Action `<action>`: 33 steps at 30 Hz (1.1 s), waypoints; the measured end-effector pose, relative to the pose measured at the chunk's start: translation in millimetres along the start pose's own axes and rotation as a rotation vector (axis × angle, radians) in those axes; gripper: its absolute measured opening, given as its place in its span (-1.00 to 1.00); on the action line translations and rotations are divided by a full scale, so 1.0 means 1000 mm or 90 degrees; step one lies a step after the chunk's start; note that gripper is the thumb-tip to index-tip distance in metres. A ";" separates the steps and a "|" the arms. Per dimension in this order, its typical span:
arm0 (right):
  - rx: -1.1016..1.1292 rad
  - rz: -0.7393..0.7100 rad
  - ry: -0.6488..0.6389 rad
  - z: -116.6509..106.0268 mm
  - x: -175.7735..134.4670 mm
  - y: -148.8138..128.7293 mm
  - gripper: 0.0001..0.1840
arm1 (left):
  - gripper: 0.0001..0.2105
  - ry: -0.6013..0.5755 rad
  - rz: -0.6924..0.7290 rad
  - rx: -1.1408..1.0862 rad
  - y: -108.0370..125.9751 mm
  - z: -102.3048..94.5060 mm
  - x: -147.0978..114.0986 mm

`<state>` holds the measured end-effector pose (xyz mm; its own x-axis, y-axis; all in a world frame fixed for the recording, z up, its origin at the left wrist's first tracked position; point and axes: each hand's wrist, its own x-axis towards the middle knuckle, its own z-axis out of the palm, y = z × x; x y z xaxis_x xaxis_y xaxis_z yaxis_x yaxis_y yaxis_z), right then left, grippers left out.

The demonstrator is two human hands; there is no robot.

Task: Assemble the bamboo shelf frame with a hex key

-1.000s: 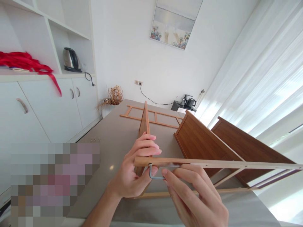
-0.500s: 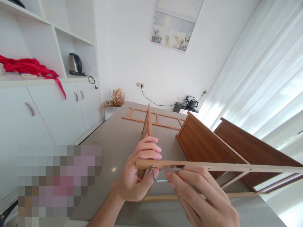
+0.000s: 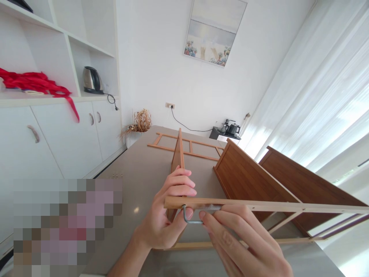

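My left hand (image 3: 164, 219) is wrapped round the near end of an upright wooden board (image 3: 178, 152), where it meets a long wooden rail (image 3: 276, 206). Its thumb lies beside the bend of a metal Allen key (image 3: 193, 222). One end of the key sits at a hole near the rail's left end; the other leg runs level to the right. My right hand (image 3: 245, 234) pinches that leg, its fingers against the rail. The rail belongs to a standing frame, with brown wooden panels (image 3: 250, 177) joined along it to the right.
A ladder-shaped wooden frame (image 3: 198, 155) lies flat on the grey table (image 3: 135, 169). Small metal pieces (image 3: 117, 176) rest near its left edge. White cabinets (image 3: 77, 142) stand left, a curtain (image 3: 317, 96) hangs right. A blurred patch covers the lower left.
Both hands keep their hold, and the Allen key stays at the hole with almost the same angle. The whole view has shifted slightly.
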<state>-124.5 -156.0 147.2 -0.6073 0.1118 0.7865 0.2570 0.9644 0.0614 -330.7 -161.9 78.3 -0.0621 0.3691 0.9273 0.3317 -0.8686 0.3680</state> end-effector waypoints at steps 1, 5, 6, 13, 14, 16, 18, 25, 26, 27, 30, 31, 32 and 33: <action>-0.001 0.007 -0.009 0.000 0.001 -0.001 -0.78 | -0.77 -0.001 -0.002 -0.001 0.000 0.000 0.000; 0.004 0.016 -0.033 -0.004 0.004 -0.003 -0.77 | -0.76 0.000 -0.002 -0.002 -0.001 0.001 -0.002; 0.000 0.010 -0.043 -0.005 0.005 -0.003 -0.77 | -0.75 0.001 0.001 0.001 -0.001 0.001 -0.002; -0.081 -0.068 -0.003 -0.005 0.005 0.004 -0.75 | -0.75 0.003 0.016 0.023 -0.001 0.000 0.000; -0.084 -0.070 -0.011 -0.005 0.004 0.004 -0.74 | -0.75 0.004 0.017 0.023 0.000 0.000 0.000; -0.074 -0.050 -0.026 -0.003 0.002 0.002 -0.76 | -0.75 0.008 0.021 0.025 0.000 0.000 0.000; -0.058 -0.009 -0.013 0.001 0.000 -0.001 -0.80 | -0.74 0.002 0.017 0.021 0.001 -0.001 -0.001; -0.015 0.100 0.149 0.041 -0.017 -0.021 -0.80 | -0.55 -0.017 -0.013 -0.037 -0.001 -0.007 -0.006; 0.005 0.123 0.162 0.047 -0.019 -0.025 -0.80 | -0.54 -0.016 -0.018 -0.042 -0.002 -0.007 -0.006; 0.028 0.148 0.173 0.052 -0.020 -0.029 -0.80 | -0.53 -0.014 -0.022 -0.045 -0.002 -0.007 -0.007; 0.098 0.230 0.159 0.064 -0.020 -0.042 -0.79 | -0.50 -0.010 -0.037 -0.055 -0.002 -0.007 -0.007; 0.119 0.256 0.147 0.068 -0.019 -0.046 -0.80 | -0.50 -0.009 -0.041 -0.057 -0.002 -0.007 -0.007; 0.143 0.280 0.136 0.071 -0.018 -0.050 -0.81 | -0.49 -0.007 -0.045 -0.058 -0.002 -0.007 -0.007; 0.169 0.301 0.132 0.075 -0.016 -0.053 -0.82 | -0.49 -0.007 -0.051 -0.059 -0.001 -0.007 -0.007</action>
<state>-184.6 -191.2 85.4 -0.3056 0.5210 0.7970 0.2510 0.8515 -0.4604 -337.5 -165.7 71.8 -0.0746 0.4414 0.8942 0.2382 -0.8629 0.4458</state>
